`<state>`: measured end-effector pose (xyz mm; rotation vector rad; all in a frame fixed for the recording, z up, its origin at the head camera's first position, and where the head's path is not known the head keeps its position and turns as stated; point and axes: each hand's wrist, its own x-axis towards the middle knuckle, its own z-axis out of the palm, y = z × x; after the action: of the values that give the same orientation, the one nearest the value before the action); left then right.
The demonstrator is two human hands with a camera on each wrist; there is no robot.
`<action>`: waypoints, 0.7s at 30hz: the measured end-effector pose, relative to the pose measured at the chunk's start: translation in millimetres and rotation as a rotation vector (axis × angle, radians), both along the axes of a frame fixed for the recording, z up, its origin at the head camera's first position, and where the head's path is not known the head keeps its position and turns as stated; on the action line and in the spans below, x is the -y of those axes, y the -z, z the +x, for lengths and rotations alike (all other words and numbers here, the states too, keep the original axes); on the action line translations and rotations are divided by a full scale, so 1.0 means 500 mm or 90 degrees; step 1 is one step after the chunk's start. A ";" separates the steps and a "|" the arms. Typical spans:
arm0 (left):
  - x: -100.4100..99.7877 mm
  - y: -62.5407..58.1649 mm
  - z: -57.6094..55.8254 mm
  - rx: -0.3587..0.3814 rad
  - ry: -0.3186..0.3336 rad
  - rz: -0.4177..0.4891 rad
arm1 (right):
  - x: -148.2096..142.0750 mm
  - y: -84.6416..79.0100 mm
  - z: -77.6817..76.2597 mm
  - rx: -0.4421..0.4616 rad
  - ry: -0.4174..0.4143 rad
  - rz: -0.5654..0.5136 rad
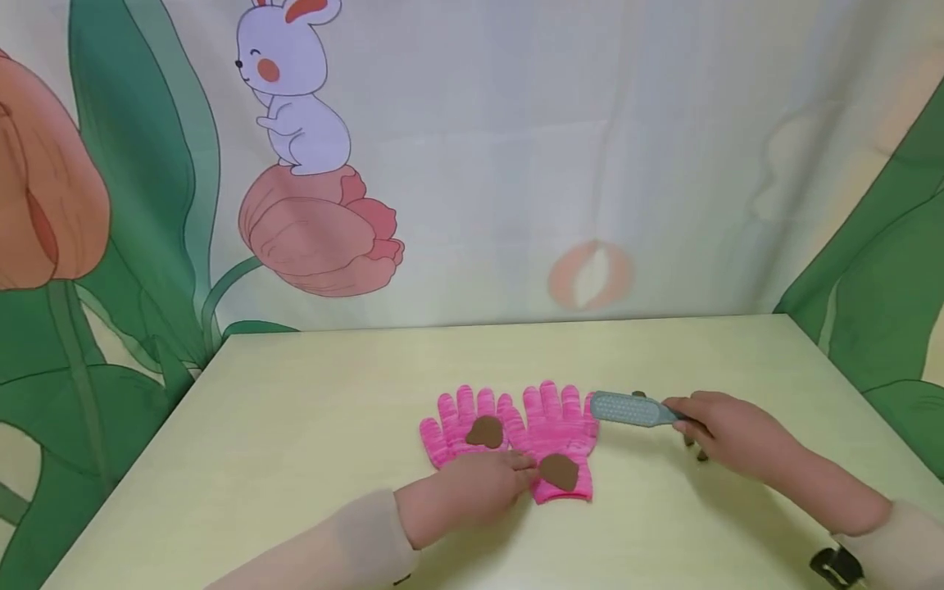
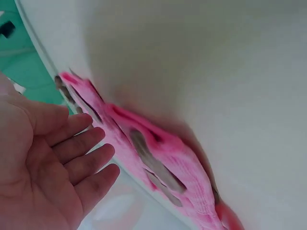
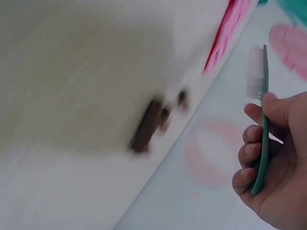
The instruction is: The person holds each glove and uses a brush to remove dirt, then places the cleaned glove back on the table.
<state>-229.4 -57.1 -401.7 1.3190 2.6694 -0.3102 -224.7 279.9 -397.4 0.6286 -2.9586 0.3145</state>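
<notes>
Left hand [image 1: 475, 489]: fingers kinda loose, pink gloves [image 1: 555, 434] right by them
Right hand [image 1: 741, 434]: fingers gripping a green-handled brush [image 1: 630, 409], brown bits [image 3: 145, 127] underneath

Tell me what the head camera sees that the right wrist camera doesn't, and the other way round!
Only the head view shows the bunny on the curtain, the left hand and two brown patches on the pink gloves.

Only the right wrist view shows the bottom end of the green handle, against the palm, and the pale bristles from the side.

Both show the right hand holding the brush, some pink glove, brown pieces, the table and the curtain.
</notes>
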 end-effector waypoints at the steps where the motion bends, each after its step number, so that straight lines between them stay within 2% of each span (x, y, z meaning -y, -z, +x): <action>1: 0.003 0.000 0.007 -0.005 0.014 -0.007 | 0.018 0.001 0.005 -0.004 -0.021 0.005; 6: 0.014 0.004 0.023 -0.038 0.048 -0.018 | 0.099 0.009 0.026 -0.039 -0.111 0.025; 11: 0.016 0.015 0.028 -0.039 0.051 -0.001 | 0.135 0.025 0.049 -0.048 -0.145 0.027; 17: 0.013 0.020 0.030 -0.044 0.034 -0.010 | 0.120 0.039 0.059 -0.116 -0.142 0.076; 21: 0.008 0.020 0.027 -0.057 0.032 -0.011 | 0.105 0.033 0.059 -0.125 -0.121 0.105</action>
<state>-216.0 -61.1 -411.8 1.4008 2.7035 -0.4063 -195.2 227.6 -414.1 0.9062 -2.7600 0.0206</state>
